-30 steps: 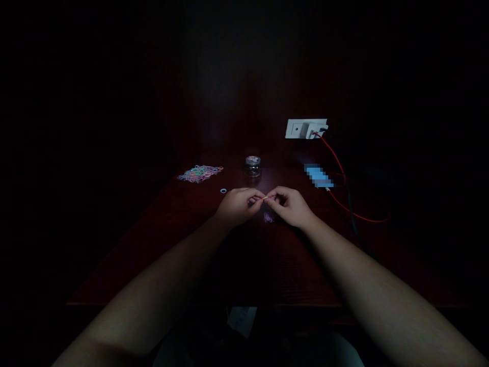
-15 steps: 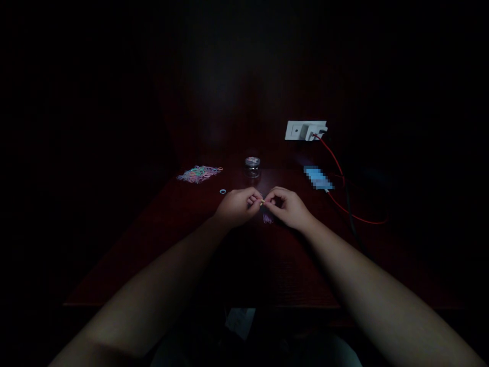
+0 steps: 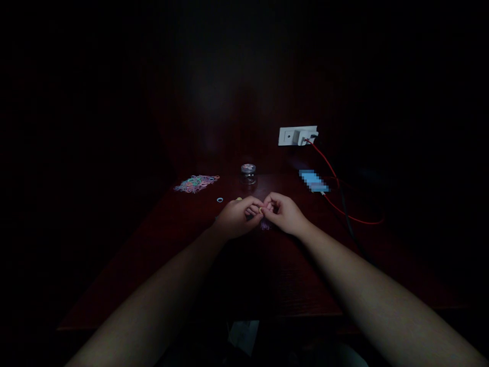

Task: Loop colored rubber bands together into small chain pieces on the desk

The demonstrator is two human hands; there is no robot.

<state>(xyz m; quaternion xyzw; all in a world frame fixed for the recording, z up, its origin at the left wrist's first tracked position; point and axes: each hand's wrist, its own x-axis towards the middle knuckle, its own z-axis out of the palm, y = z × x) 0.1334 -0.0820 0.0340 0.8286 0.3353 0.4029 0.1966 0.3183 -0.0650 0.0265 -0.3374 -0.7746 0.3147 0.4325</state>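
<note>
Fingertips of my left hand (image 3: 241, 218) and my right hand (image 3: 284, 214) meet over the dark red table (image 3: 267, 275). Between them is a small yellow band (image 3: 261, 210), pinched by both hands. Just below the fingers lies a small bunch of purple bands (image 3: 265, 225). Another yellow piece (image 3: 239, 199) shows behind my left hand, partly hidden. A single light blue band (image 3: 219, 200) lies to the left of that hand.
A pile of coloured bands (image 3: 195, 183) lies at the back left. A round clear jar (image 3: 248, 173) stands behind my hands. At the right are a phone (image 3: 313, 180), its red cable (image 3: 344, 216) and a wall socket (image 3: 289, 136).
The view has shifted slightly, so the table things appear lower and further left. My fingertips have come closer together around the yellow band. A yellow piece now shows behind my left hand.
</note>
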